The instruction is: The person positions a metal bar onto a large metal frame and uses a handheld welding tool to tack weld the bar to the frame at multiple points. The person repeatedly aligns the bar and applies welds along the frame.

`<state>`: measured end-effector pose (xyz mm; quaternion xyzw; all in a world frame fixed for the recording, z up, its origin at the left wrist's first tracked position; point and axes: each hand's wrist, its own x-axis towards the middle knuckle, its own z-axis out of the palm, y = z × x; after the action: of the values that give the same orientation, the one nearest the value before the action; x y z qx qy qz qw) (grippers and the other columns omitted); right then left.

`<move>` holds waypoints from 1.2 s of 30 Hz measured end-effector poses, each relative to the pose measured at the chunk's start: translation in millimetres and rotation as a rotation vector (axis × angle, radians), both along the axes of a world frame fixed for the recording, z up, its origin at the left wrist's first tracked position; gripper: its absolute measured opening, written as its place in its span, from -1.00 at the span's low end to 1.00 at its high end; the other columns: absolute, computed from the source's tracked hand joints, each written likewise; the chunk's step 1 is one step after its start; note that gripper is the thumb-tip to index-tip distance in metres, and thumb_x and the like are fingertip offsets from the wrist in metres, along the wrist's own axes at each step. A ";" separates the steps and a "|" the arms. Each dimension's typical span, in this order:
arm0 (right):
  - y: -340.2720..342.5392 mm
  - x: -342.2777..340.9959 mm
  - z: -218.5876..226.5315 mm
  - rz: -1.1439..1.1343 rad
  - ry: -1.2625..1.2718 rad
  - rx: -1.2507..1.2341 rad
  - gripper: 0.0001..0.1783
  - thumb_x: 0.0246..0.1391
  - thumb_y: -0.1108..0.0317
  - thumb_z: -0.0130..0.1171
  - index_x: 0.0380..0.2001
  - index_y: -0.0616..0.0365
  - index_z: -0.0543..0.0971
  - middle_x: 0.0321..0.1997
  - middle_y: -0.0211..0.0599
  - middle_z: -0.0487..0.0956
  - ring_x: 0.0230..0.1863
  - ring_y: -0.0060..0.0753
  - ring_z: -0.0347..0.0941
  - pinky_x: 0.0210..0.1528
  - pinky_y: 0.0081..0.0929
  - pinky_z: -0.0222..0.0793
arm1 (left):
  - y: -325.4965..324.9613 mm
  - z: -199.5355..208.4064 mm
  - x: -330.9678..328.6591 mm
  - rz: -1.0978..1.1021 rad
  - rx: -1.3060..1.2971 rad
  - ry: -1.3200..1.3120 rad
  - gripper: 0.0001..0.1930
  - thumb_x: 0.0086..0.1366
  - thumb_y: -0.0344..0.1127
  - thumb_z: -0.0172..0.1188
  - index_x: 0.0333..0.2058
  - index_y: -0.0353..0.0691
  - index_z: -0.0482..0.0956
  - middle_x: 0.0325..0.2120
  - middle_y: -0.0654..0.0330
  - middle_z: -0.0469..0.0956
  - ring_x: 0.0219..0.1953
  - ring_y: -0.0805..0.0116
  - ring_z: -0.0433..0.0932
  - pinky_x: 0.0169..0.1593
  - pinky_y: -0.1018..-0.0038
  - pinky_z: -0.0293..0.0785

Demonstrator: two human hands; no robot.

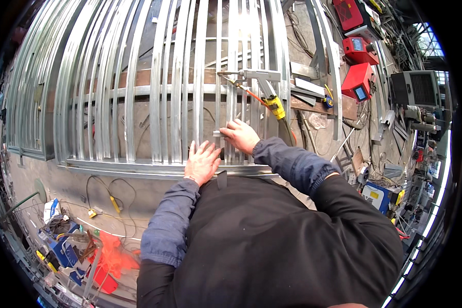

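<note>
Ahead of you lies a large grid of long, silvery galvanised steel channel bars (pixel 164 87), laid side by side over cross rails, its near edge closed by a horizontal silver frame rail (pixel 123 167) that runs just under your hands. On top of the bars, beyond your right hand, rests a grey metal hand tool with a yellow collar and orange hose (pixel 264 87); its hose trails toward your right sleeve and lies between you and the far bars. To the right, well apart from the grid, stand three red box-shaped machines (pixel 358 81), the nearest showing a small blue screen panel on its face, and a grey slatted cabinet (pixel 415 88) beyond them. Loose silver offcuts (pixel 308 87) lie beside the tool. On the floor at lower left are a crumpled orange-red sheet (pixel 113 259), blue and white packages (pixel 61 246) and a black cable with a yellow plug (pixel 113 203). Your left hand (pixel 202 162) lies flat, fingers spread, palm down on the frame rail. Your right hand (pixel 240 135) pinches a short, flat silver metal strip (pixel 218 134) between thumb and fingers, holding it across the upright bars just above the left hand. The strip is plain, bright and unmarked.
</note>
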<state>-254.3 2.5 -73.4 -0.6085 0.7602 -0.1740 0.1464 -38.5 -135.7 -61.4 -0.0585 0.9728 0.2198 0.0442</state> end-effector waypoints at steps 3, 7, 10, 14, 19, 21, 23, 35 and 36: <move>-6.7 2.8 -9.1 0.006 0.002 0.076 -0.60 0.09 0.28 0.40 0.03 0.03 0.65 -0.09 -0.27 0.55 -0.01 -0.12 0.48 0.12 -0.21 0.48 | -2.2 3.3 0.1 -0.023 0.006 -0.014 -0.58 0.52 0.00 0.14 0.24 0.06 0.63 0.32 0.23 0.55 0.48 0.16 0.32 0.57 -0.23 0.00; -2.2 -0.9 -1.9 -0.037 -0.064 0.095 -0.52 0.11 0.27 0.42 0.11 0.05 0.64 -0.01 -0.20 0.57 0.09 -0.04 0.48 0.20 -0.19 0.46 | -2.5 4.2 -0.6 -0.020 0.005 -0.014 -0.59 0.52 -0.02 0.14 0.24 0.07 0.63 0.32 0.24 0.54 0.48 0.15 0.32 0.57 -0.22 0.01; 5.6 -6.6 30.7 -0.187 -0.061 -0.033 -0.41 0.10 0.24 0.47 0.21 0.07 0.60 0.11 -0.12 0.57 0.18 0.01 0.47 0.29 -0.13 0.40 | -2.8 0.9 1.0 -0.008 0.021 -0.016 -0.59 0.52 -0.03 0.14 0.24 0.06 0.63 0.33 0.25 0.54 0.48 0.15 0.32 0.58 -0.21 0.00; 38.8 -50.2 54.7 -0.676 0.108 -0.129 -0.36 0.11 0.24 0.44 0.26 0.11 0.55 0.25 -0.05 0.48 0.27 0.10 0.38 0.38 -0.03 0.28 | 0.0 1.6 1.5 0.004 0.048 -0.012 -0.59 0.51 -0.03 0.16 0.24 0.06 0.63 0.33 0.25 0.54 0.48 0.15 0.31 0.59 -0.20 -0.01; 83.3 -94.9 22.4 -0.840 0.147 -0.097 -0.24 0.18 0.17 0.38 0.39 0.17 0.41 0.26 0.03 0.46 0.29 0.19 0.34 0.37 0.00 0.29 | 1.1 -0.3 1.1 -0.004 0.062 0.020 -0.58 0.48 -0.04 0.19 0.22 0.04 0.64 0.31 0.24 0.56 0.47 0.13 0.32 0.59 -0.20 -0.01; 84.9 -96.0 19.1 -0.846 -0.021 -0.048 -0.24 0.20 0.14 0.39 0.39 0.16 0.38 0.14 0.04 0.51 0.20 0.18 0.41 0.28 -0.01 0.36 | 0.2 0.2 1.2 -0.018 0.034 -0.011 -0.56 0.50 0.02 0.19 0.24 0.04 0.63 0.33 0.24 0.54 0.47 0.13 0.32 0.59 -0.17 0.01; 75.3 -95.5 11.2 -0.837 0.068 -0.032 -0.24 0.20 0.13 0.40 0.38 0.14 0.37 0.05 0.03 0.53 0.12 0.17 0.44 0.20 0.02 0.40 | -0.6 -4.5 4.6 0.007 0.044 -0.002 -0.58 0.49 -0.02 0.18 0.23 0.05 0.64 0.32 0.27 0.56 0.47 0.16 0.33 0.58 -0.18 0.01; 79.3 -87.5 27.2 -0.880 0.106 -0.035 -0.27 0.19 0.08 0.39 0.33 0.13 0.40 0.04 -0.03 0.56 0.11 0.09 0.46 0.20 -0.02 0.40 | 5.6 -9.5 4.2 -0.019 -0.040 0.006 -0.59 0.51 -0.04 0.18 0.25 0.09 0.61 0.32 0.34 0.56 0.44 0.19 0.37 0.54 -0.06 0.10; 78.8 -86.6 28.1 -0.883 0.116 -0.038 -0.29 0.20 0.07 0.38 0.32 0.13 0.40 0.03 -0.05 0.56 0.10 0.08 0.47 0.19 -0.03 0.41 | 6.5 -10.6 4.7 -0.013 -0.036 0.013 -0.59 0.50 -0.03 0.19 0.25 0.09 0.62 0.31 0.33 0.57 0.43 0.19 0.37 0.54 -0.04 0.12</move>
<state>-340.9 81.3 -45.4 -0.2368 0.9508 -0.1995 0.0041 -33.8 -129.2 -72.0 -0.0514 0.9772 0.2022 0.0380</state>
